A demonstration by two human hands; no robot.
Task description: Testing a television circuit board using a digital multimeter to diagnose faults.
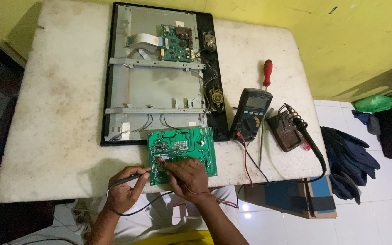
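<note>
From the head view: the left hand [124, 193] grips a black probe [132, 178]; the right hand [188, 178] pinches what looks like a red probe [159, 159] onto the green circuit board [182, 149] (table's [60, 118] near edge); a slipped tip could bridge solder joints; the multimeter [252, 114] sits just beside.

A circuit board [181, 154] lies at the table's [60, 118] near edge, just in front of the opened screen chassis [159, 77]. Right of the board sits a multimeter [252, 113], a screwdriver [265, 104] beside it, then a soldering iron stand [286, 131] farther right.
</note>
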